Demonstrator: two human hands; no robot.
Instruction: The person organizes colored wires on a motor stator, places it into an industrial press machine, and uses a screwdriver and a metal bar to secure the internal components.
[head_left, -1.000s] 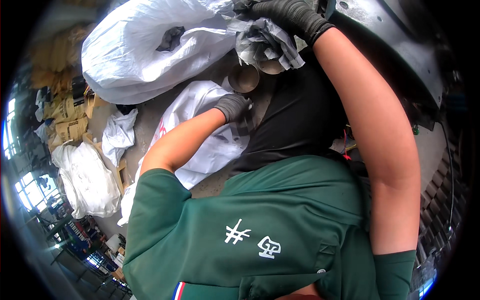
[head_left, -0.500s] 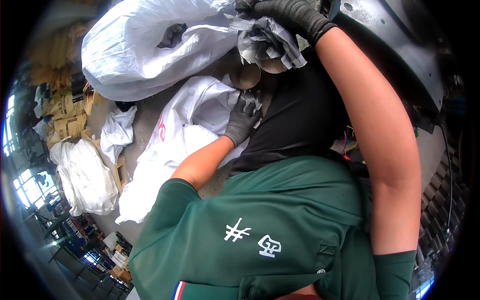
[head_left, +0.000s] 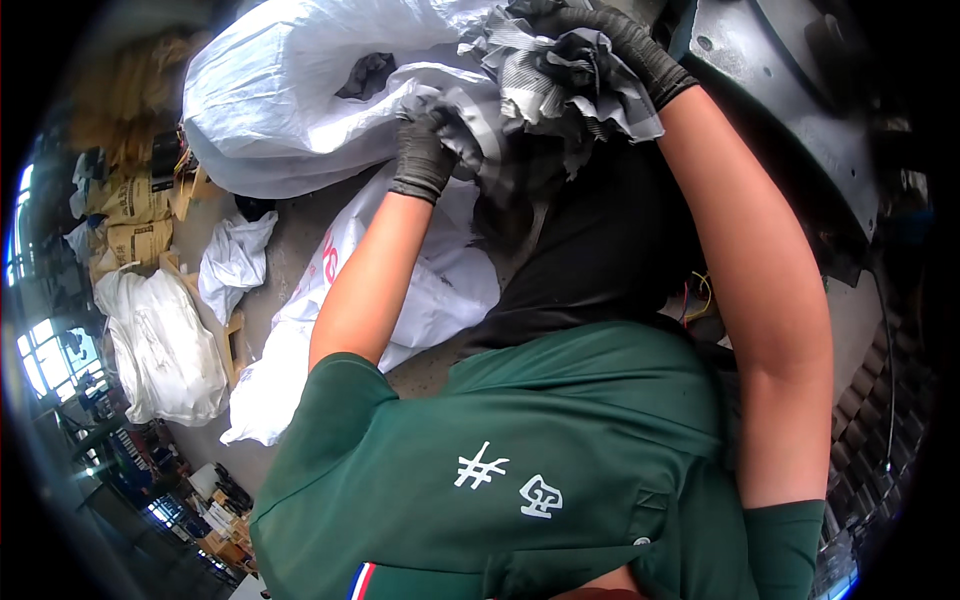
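My right hand [head_left: 625, 45], in a dark grey work glove, is at the top. Its fingers are closed on a crumpled grey striped sheet [head_left: 565, 80]. Also gloved, my left hand [head_left: 425, 155] is beside the opening of a big white woven sack [head_left: 250, 130]. The fingers are curled round a curved, shiny grey piece [head_left: 485, 135], smeared by motion, whose kind I cannot tell. Another dark crumpled wad [head_left: 367, 76] lies in the sack's mouth. Below my left hand a second white sack [head_left: 440, 290] lies slack.
A large dark metal panel [head_left: 780, 110] with holes rises at the right. My black-trousered leg [head_left: 590, 240] lies between the sacks and the panel. Another full white sack [head_left: 165, 345], a small white bag [head_left: 237, 255] and tan sacks [head_left: 135, 240] stand at the left. Thin coloured wires [head_left: 700, 295] show beside my leg.
My left hand has lifted from the slack sack, up and left to the big sack's opening, with the shiny piece. The right hand and its crumpled sheet have shifted slightly right and down.
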